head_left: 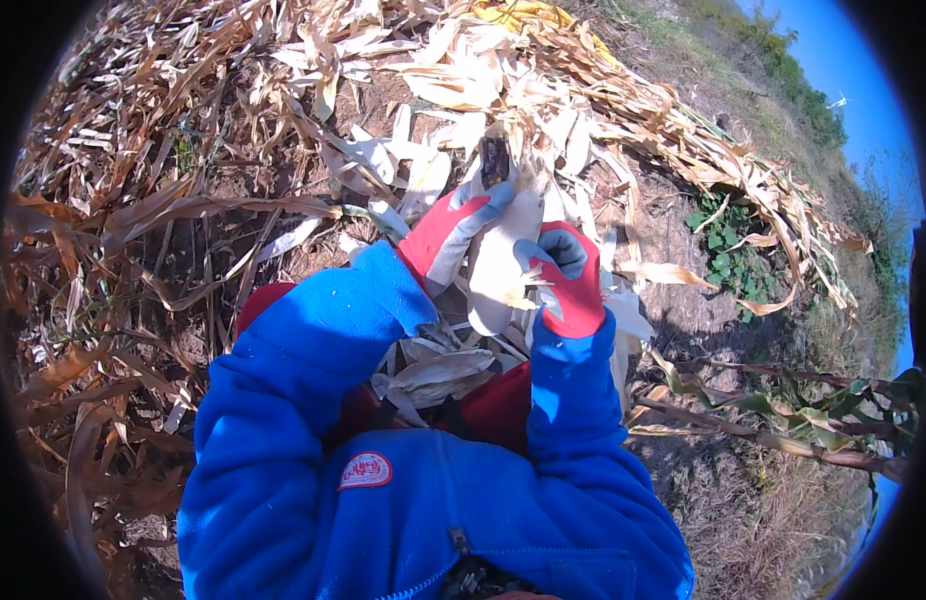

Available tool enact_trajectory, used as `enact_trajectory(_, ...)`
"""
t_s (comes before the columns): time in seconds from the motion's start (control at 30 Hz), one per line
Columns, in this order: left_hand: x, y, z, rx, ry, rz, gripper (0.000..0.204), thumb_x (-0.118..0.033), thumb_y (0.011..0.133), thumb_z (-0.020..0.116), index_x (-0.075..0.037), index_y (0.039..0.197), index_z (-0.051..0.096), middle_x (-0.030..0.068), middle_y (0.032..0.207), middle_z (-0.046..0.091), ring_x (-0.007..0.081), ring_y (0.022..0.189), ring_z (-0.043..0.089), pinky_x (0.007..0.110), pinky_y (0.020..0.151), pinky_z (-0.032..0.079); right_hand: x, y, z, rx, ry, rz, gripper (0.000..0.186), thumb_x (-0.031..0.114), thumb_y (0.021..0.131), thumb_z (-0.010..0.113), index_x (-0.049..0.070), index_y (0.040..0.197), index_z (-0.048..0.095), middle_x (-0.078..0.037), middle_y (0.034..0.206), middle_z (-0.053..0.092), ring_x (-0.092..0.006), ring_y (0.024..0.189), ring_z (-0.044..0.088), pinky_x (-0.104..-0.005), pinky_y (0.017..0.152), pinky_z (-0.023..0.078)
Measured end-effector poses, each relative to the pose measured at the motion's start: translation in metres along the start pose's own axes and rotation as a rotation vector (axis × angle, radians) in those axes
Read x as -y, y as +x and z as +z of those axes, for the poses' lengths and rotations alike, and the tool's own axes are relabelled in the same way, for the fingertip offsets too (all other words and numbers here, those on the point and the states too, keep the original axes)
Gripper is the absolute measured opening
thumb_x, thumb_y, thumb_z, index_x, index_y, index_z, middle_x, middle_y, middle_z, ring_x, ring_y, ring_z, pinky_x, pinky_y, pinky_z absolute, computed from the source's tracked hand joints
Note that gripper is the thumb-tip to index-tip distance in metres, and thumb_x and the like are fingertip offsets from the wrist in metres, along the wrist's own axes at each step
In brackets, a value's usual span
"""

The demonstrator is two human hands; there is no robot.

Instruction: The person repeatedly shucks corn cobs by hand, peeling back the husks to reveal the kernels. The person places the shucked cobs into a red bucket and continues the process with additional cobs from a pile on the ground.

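My left hand [453, 230], in a red and grey glove, is closed on a pale husked corn ear [503, 265] held nearly upright at the centre, with a dark, shrivelled tip [494, 158] just above my fingers. My right hand [563, 275], gloved the same way, has its fingers curled at the ear's right side, pinching pale husk. Loose husk leaves [438, 372] lie below the ear, over my red-clad legs.
Dry leaves and stalks [143, 150] cover the ground around me. A yellow sheet or sack [528, 18] shows at the top. A leafy green plant [728, 260] grows at the right, cut stalks [783, 425] lie lower right, and grass and bushes [823, 120] stand beyond.
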State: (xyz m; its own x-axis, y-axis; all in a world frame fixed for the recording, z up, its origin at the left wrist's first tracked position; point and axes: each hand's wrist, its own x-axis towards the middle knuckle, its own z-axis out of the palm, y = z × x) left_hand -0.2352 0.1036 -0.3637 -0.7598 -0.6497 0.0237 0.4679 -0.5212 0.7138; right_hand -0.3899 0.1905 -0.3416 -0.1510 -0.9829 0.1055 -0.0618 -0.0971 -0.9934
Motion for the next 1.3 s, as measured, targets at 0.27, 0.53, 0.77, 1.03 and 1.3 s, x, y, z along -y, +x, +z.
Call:
enact_trajectory(0.27,-0.010,0.015,-0.019,-0.287,-0.250,-0.032,0.040,-0.046,0.092,0.054,-0.007,0.095,0.058,0.0060,0.076,0.060,0.0173,0.070,0.060,0.030,0.064,0.049,-0.007,-0.007,-0.006,-0.222,0.139,-0.110,0.010,0.005,0.079,0.065,0.004,0.077,0.056,-0.001,0.068,0.056,-0.0069,0.060,0.053,-0.0208,0.055,0.043)
enact_trajectory(0.53,0.003,0.029,-0.036,-0.516,-0.414,-0.023,0.034,-0.052,0.088,0.057,-0.018,0.091,0.057,0.0013,0.071,0.057,0.0155,0.061,0.058,0.031,0.058,0.051,-0.010,0.000,-0.021,-0.244,0.783,-0.229,0.018,0.005,0.085,0.060,0.003,0.102,0.057,-0.016,0.092,0.065,-0.0246,0.077,0.067,-0.0343,0.063,0.058)
enact_trajectory(0.77,0.078,0.013,-0.006,0.147,-0.008,-0.044,0.028,-0.030,0.092,0.055,-0.008,0.109,0.060,0.0061,0.093,0.065,0.0140,0.084,0.064,0.030,0.074,0.052,-0.011,0.014,0.002,-0.492,0.484,-0.303,0.015,0.012,0.090,0.054,0.000,0.100,0.055,-0.008,0.081,0.060,-0.0137,0.067,0.059,-0.0255,0.057,0.048)
enact_trajectory(1.03,-0.018,0.076,-0.041,-0.482,0.010,0.080,0.029,-0.024,0.091,0.053,0.000,0.107,0.062,0.0140,0.101,0.065,0.0197,0.093,0.063,0.032,0.082,0.050,0.016,0.008,-0.030,-0.643,0.117,-0.535,0.007,0.010,0.087,0.059,0.005,0.084,0.055,-0.009,0.074,0.059,-0.0165,0.062,0.058,-0.0326,0.059,0.049)
enact_trajectory(1.3,-0.020,0.076,-0.099,-0.416,-0.331,0.067,0.034,-0.025,0.091,0.046,0.000,0.113,0.054,0.0172,0.105,0.065,0.0307,0.094,0.065,0.041,0.087,0.052,-0.038,0.067,-0.013,-0.024,0.133,-0.281,0.090,0.017,0.080,0.072,0.007,0.147,0.013,-0.018,0.137,0.041,-0.0295,0.126,0.045,-0.0390,0.105,0.035)
